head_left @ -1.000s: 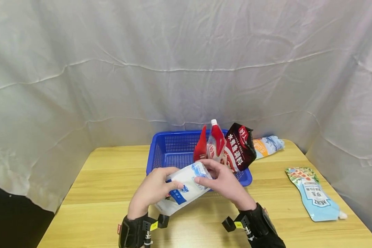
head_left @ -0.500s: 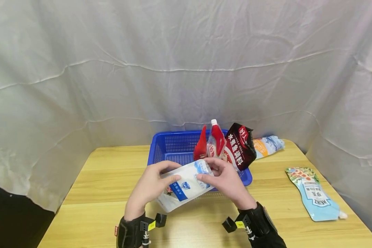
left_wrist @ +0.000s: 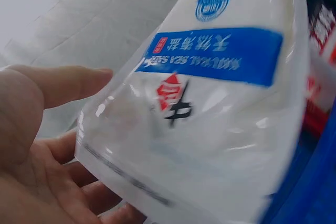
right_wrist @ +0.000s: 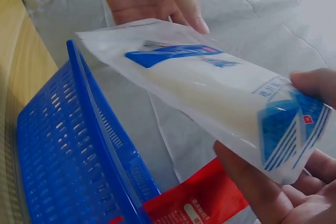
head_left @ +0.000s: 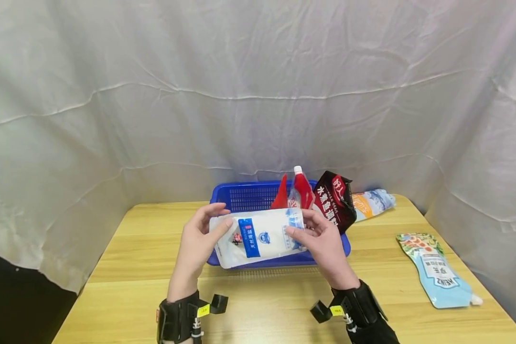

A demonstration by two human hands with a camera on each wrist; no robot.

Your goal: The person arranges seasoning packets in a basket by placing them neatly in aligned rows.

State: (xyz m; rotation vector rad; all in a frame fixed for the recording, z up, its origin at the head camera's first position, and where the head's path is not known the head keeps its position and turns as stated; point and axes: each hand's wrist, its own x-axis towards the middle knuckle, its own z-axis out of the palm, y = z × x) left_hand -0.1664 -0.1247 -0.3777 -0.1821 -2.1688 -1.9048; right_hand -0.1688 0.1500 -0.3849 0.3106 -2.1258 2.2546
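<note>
A white bag of sea salt (head_left: 271,236) with a blue label is held above the front of the blue basket (head_left: 279,261). My right hand (head_left: 327,246) grips its right end, thumb on the printed face and fingers behind. At the other end is my left hand (head_left: 198,243); in the left wrist view its thumb (left_wrist: 79,83) is stretched out beside the bag's edge, and its relaxed fingers (left_wrist: 100,195) lie partly hidden behind the bag. In the basket stand a red pouch (head_left: 281,195), a white-capped red and clear pouch (head_left: 301,191) and a black-and-red seasoning packet (head_left: 336,200).
Right of the basket lies a blue-and-orange packet (head_left: 373,204). A light-blue Heinz pouch (head_left: 438,271) lies near the right edge of the wooden table (head_left: 150,267). Grey cloth (head_left: 258,129) hangs at the back and sides.
Both hands have raised the salt bag and turned it nearly level, moving it forward over the basket. The left hand's hold has loosened, its fingers more spread. The other packets stay put.
</note>
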